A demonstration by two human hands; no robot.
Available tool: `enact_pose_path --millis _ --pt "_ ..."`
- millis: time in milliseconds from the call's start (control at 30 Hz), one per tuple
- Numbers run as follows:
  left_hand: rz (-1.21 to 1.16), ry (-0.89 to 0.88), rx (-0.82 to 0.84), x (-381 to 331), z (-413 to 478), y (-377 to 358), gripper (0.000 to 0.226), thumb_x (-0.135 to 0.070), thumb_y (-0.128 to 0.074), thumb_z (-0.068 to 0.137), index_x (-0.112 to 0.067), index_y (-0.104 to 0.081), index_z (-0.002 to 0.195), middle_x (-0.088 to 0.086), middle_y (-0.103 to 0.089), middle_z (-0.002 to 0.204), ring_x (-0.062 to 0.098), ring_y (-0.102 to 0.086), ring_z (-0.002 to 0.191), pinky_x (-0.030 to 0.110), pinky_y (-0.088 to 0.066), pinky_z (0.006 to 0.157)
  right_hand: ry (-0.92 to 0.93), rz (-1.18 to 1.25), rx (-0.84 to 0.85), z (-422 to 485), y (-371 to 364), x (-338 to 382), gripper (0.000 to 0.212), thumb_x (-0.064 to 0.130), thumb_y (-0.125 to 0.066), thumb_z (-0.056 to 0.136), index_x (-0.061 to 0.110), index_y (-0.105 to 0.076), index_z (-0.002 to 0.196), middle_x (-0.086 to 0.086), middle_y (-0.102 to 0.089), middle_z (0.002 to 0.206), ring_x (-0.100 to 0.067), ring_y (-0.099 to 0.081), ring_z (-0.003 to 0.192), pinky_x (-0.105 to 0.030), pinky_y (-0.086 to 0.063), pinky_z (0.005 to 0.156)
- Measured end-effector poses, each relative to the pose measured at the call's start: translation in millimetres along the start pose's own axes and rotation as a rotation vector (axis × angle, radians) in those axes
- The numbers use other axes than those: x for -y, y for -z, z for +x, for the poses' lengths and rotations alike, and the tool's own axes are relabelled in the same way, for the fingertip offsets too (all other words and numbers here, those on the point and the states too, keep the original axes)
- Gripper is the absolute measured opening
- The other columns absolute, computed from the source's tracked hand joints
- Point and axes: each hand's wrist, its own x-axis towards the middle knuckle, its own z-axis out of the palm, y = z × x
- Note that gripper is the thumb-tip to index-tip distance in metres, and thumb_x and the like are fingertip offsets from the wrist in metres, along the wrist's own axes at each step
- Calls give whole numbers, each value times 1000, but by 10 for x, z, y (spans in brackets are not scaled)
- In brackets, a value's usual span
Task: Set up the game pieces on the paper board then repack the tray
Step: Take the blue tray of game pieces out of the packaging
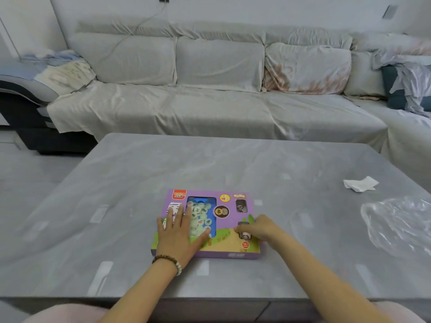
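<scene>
both hands on the purple game box

the left hand (177,234) lies flat on the game box (231,250), fingers straight and slightly spread. its palm is on the near-left part of the lid and its fingertips reach over the clear window; it grasps nothing. a beaded bracelet (168,261) sits on that wrist. the right hand (258,228) rests on the right side of the box, fingers curled toward a small window that holds metal rings (244,235). whether the fingertips pinch anything there cannot be told.

under and beside the left fingers, the window shows pale green round game pieces (200,213) heaped loosely inside a blue tray (200,200), some marked in dark characters, some in red. the box lies flat on the grey tabletop (163,171), near its front edge. higher on the box's right side a second small window shows another metal puzzle (240,205).

well apart to the right lie a crumpled white tissue (360,184) and, nearer the front, a sheet of clear plastic film (396,220). beyond the tabletop stands a long sofa (210,106) draped in pale cloth.
</scene>
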Motion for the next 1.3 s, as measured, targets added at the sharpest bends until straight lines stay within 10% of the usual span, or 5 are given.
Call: enact_pose_path --millis 333,800,1000,1167,1300 --pt "-53 0 -15 39 -46 75 124 -85 32 44 -29 -5 148 -4 -6 157 24 -1 144 47 -4 115 -120 190 119 -19 108 155 23 29 -77 75 13 -61 82 -7 -68 87 -18 -62 71 -36 -52 90" --pt "-75 -251 12 -624 -56 -10 89 -80 11 66 -41 -5 145 -13 3 156 19 16 142 50 13 113 -48 589 257 114 225 -228 32 22 -69 82 8 -64 110 -13 -70 102 -24 -69 78 -35 -57 73" --pt "-23 -253 9 -646 17 -142 105 -80 29 54 -40 -6 145 -16 0 155 19 16 142 51 10 112 57 303 -1 98 581 -540 40 48 -69 75 11 -55 79 0 -47 57 -12 -40 47 -25 -24 49" --pt "4 -248 8 -653 18 -155 104 -77 33 54 -40 -1 145 -15 4 155 19 13 143 49 12 112 32 -121 -417 77 978 -992 51 49 -60 84 6 -54 112 -11 -57 112 -28 -55 104 -32 -40 86" --pt "3 -257 1 -640 38 -189 100 -77 30 58 -40 0 146 -13 5 156 19 12 143 47 9 114 279 -369 -475 -34 810 -900 56 45 -42 95 11 -38 139 -9 -25 152 -24 -22 140 -30 -17 112"
